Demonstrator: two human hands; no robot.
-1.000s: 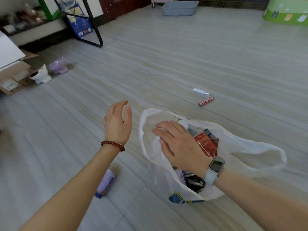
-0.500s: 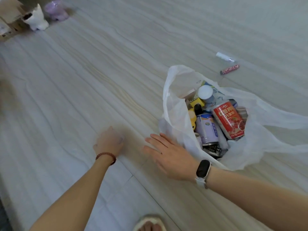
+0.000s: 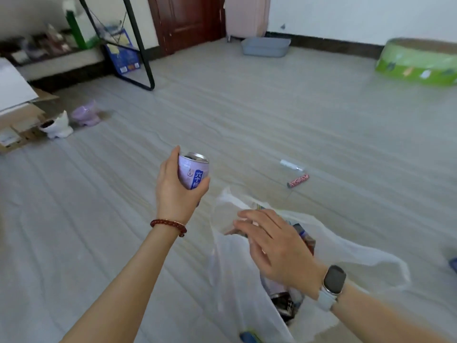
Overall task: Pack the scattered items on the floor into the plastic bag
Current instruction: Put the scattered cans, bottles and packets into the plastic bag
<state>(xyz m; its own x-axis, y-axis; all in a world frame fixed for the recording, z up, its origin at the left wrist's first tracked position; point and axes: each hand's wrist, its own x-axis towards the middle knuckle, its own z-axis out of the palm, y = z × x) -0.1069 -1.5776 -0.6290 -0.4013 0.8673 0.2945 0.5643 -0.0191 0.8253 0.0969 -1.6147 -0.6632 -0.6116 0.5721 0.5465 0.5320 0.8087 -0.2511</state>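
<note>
My left hand (image 3: pixel 176 191) is closed around a pale purple drink can (image 3: pixel 191 173) and holds it upright in the air, just left of the white plastic bag (image 3: pixel 237 276). The bag lies open on the floor at the lower middle, with several cans and packets inside. Over the bag's mouth hovers my right hand (image 3: pixel 277 246), its fingers spread near the bag's left rim; whether it touches the plastic is unclear. A small clear tube (image 3: pixel 290 165) and a red patterned tube (image 3: pixel 298 180) lie on the floor beyond the bag.
Cardboard boxes (image 3: pixel 17 127), a white bowl (image 3: pixel 57 126) and a purple bowl (image 3: pixel 85 116) stand at the left. A black metal frame (image 3: pixel 141 53) and a blue bag stand behind them. A grey tray (image 3: pixel 265 47) is by the far wall, a green round object (image 3: pixel 418 61) at the right.
My left hand went down to the floor, picked up the purple can that lay left of the bag, and lifted it. My right hand returned over the bag's mouth. The view tilted back up.
</note>
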